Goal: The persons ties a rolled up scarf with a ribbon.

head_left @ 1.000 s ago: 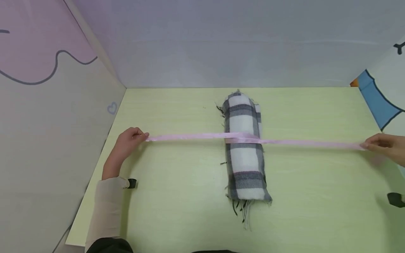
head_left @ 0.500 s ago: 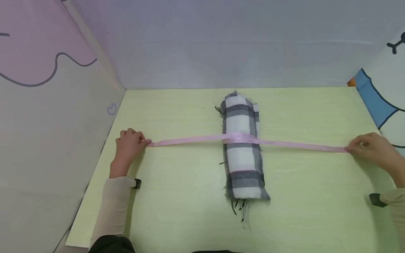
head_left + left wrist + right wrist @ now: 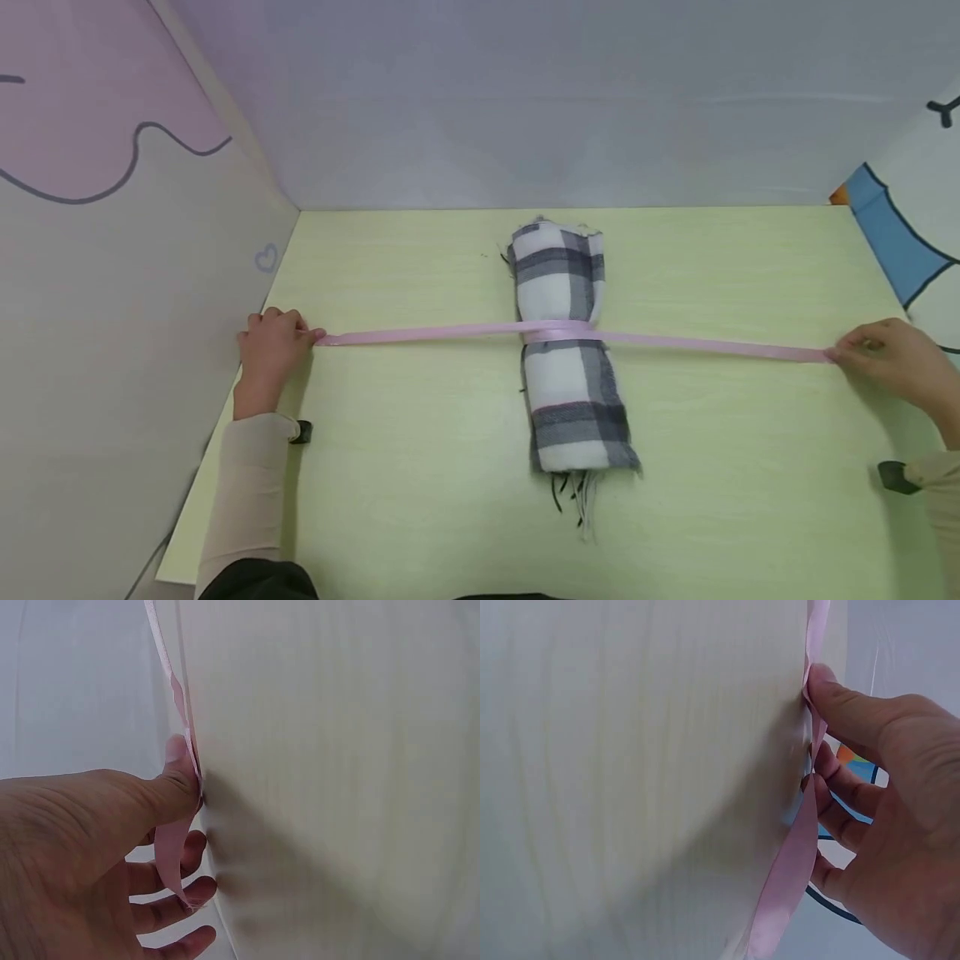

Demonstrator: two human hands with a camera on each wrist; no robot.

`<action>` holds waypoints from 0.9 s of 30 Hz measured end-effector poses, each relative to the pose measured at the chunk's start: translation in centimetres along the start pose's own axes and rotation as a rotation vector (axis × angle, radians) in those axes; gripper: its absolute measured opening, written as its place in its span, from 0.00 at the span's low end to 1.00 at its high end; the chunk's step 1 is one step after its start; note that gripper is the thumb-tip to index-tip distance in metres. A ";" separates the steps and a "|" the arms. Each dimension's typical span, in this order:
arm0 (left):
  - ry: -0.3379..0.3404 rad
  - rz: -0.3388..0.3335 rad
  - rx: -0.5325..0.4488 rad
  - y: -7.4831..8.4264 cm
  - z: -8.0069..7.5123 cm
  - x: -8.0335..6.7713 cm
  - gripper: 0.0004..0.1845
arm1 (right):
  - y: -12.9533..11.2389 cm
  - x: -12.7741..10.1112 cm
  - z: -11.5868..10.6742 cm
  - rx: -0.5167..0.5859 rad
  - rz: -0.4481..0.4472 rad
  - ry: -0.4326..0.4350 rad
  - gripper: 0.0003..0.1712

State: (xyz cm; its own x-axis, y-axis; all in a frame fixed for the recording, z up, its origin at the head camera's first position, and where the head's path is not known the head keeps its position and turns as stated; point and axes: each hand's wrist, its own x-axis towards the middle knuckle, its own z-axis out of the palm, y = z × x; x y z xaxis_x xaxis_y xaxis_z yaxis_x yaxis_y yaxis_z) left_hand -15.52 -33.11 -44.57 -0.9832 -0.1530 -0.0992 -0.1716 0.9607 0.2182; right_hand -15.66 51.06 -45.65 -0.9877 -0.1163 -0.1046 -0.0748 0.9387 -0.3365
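A rolled plaid scarf (image 3: 558, 296), grey and white with fringe at its near end, lies lengthwise on the table. Round its middle passes a pink ribbon (image 3: 420, 333), drawn tight enough to pinch the roll into a waist. My left hand (image 3: 272, 354) pinches one end near the table's left edge; in the left wrist view a short ribbon tail (image 3: 171, 859) hangs past the thumb. At the far right, my right hand (image 3: 892, 362) pinches the other end, and a longer tail (image 3: 784, 877) trails below those fingers in the right wrist view. Both ribbon lengths run nearly straight.
The pale yellow-green table (image 3: 720, 467) ends at a plain back wall (image 3: 525, 125). A left side wall (image 3: 112, 333) and a right one with a blue cartoon shape (image 3: 892, 229) flank it.
The ribbon has tightened and the scarf's middle has narrowed, its top shifting a little left. My left hand lately moved left; my right hand came inward, then shifted slightly back out.
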 end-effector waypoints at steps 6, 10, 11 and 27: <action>-0.033 0.000 -0.012 0.1 0.0 0.0 0.21 | -0.6 -0.3 -0.1 -0.005 0.000 0.012 0.17; -0.059 0.005 -0.017 0.2 0.2 -0.1 0.22 | -1.1 -0.5 -0.1 -0.023 0.032 0.007 0.22; -0.063 0.007 -0.019 0.3 0.2 -0.2 0.22 | -1.1 -0.5 -0.1 -0.025 0.034 0.005 0.23; -0.086 0.022 -0.032 2.2 0.3 -1.5 0.20 | -1.9 -0.5 -0.4 -0.136 0.039 -0.030 0.27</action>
State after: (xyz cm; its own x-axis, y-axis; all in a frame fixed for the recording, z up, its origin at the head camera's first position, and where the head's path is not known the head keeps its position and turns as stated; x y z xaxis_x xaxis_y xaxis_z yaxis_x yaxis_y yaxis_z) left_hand -14.44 -30.69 -44.26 -0.9781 -0.1097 -0.1769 -0.1528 0.9555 0.2524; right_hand -15.12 49.44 -44.53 -0.9858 -0.0863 -0.1439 -0.0562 0.9779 -0.2015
